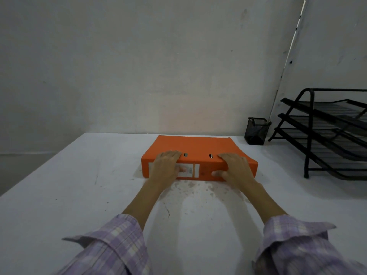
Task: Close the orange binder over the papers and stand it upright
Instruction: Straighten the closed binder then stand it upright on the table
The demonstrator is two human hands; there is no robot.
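Note:
The orange binder [196, 147] lies flat and closed on the white table [79, 195], its spine with a white label facing me. No papers show. My left hand [165, 167] grips the left part of the spine edge, fingers over the top cover and thumb on the label. On the right part of the spine, my right hand [234, 168] holds the same way, thumb pressed against the spine.
A black mesh pen cup [256, 131] stands at the back right by the wall. To its right sits a black three-tier wire tray rack [325, 133]. The wall runs just behind the binder. Stains mark the table in front of the spine.

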